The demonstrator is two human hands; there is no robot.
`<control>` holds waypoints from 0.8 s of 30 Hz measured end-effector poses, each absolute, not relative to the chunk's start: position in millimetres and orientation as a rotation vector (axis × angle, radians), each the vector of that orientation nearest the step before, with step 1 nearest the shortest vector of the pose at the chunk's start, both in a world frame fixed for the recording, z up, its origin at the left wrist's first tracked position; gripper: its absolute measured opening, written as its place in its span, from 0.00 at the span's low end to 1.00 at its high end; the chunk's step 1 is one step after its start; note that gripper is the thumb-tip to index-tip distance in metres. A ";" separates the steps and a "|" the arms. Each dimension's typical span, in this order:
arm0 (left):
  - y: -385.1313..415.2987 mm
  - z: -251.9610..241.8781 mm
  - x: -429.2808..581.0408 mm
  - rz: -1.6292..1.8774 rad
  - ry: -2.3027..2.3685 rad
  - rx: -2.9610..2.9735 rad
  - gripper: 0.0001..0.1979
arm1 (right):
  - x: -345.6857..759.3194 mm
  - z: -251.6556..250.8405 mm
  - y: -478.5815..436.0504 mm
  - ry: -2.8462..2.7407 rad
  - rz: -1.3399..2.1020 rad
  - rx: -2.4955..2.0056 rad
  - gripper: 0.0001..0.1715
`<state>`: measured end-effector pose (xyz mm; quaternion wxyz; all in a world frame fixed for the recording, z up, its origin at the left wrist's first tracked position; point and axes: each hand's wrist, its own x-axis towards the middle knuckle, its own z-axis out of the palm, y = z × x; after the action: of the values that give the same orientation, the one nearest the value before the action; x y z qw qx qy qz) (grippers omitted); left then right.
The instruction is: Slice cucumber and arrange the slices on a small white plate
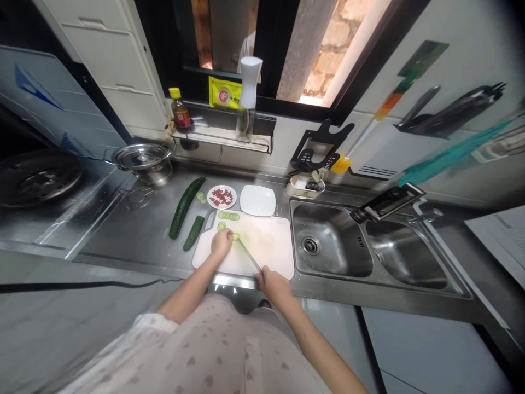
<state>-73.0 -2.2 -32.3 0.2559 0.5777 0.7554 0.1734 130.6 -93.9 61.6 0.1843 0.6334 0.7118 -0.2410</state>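
My left hand (221, 242) is curled over a short piece of cucumber (235, 237) on the white cutting board (268, 246). My right hand (274, 284) grips the handle of a knife (249, 255), whose blade points up-left toward the cucumber piece. Several cucumber slices (228, 216) lie along the board's far edge. A long whole cucumber (186, 205) and a shorter cut cucumber (193, 232) lie on the steel counter left of the board.
A small plate of red chopped bits (222, 196) and a white square plate (257, 200) sit behind the board. A double sink (369, 249) with faucet (388, 201) lies right. A lidded steel pot (143, 161) stands at left, bottles on a shelf (223, 131) behind.
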 end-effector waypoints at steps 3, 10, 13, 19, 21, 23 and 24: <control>-2.5 -31.7 -73.0 0.482 2.049 1.570 0.11 | 130.2 59.2 -91.5 2.017 -0.684 1.780 0.17; -1.9 -31.6 -72.7 0.475 2.051 1.569 0.10 | 125.6 56.6 -79.2 2.047 -0.725 1.763 0.17; -2.6 -31.0 -72.5 0.489 2.056 1.576 0.10 | 125.1 55.6 -74.6 2.061 -0.732 1.751 0.18; -3.2 -28.1 -71.7 0.488 2.046 1.557 0.10 | 123.1 57.4 -71.2 2.054 -0.756 1.750 0.18; -2.8 -27.6 -71.8 0.479 2.050 1.548 0.11 | 121.6 58.9 -70.8 2.055 -0.754 1.751 0.18; -2.5 -27.4 -72.1 0.468 2.056 1.550 0.11 | 120.8 60.4 -70.9 2.056 -0.756 1.747 0.18; -2.4 -27.5 -72.2 0.464 2.058 1.556 0.11 | 121.0 61.0 -71.2 2.060 -0.756 1.745 0.18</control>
<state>-72.2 -2.4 -27.5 0.2574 0.5736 0.7586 0.1710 121.0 -71.2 61.0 0.1683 0.6136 0.7242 -0.2658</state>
